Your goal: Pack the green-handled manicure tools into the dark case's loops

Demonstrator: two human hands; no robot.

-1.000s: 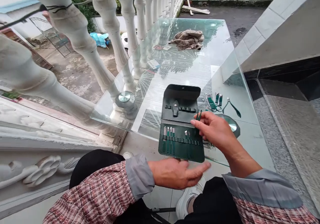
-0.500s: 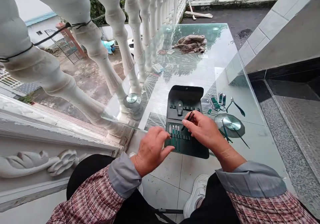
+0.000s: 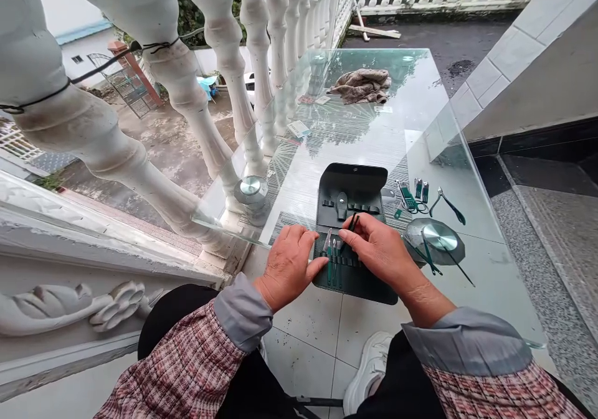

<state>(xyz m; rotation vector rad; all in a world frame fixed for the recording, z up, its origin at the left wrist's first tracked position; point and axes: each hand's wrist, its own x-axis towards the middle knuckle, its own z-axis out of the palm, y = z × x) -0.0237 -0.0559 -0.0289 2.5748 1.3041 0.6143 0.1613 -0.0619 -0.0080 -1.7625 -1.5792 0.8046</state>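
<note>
A dark green tool case (image 3: 351,185) lies open on the glass table (image 3: 392,126), with several small green-handled tools tucked in its lower loops. My left hand (image 3: 288,263) rests on the case's left edge, thumb against the leftmost tools, fingers curled. My right hand (image 3: 379,248) pinches a thin dark tool (image 3: 352,223) over the case's middle, its tip pointing up and away. More green-handled tools, nail clippers (image 3: 411,195) and nippers (image 3: 449,204), lie on the glass to the right of the case.
A brown cloth (image 3: 362,86) lies at the table's far end. Round metal table mounts (image 3: 252,188) (image 3: 436,238) show through the glass. White balusters (image 3: 224,51) run along the left; a tiled wall (image 3: 523,64) rises on the right. My knees and a white shoe (image 3: 369,366) are below.
My left hand rose from below the table edge to the case's left side. My right hand brought the thin tool leftward, down over the case's tool loops.
</note>
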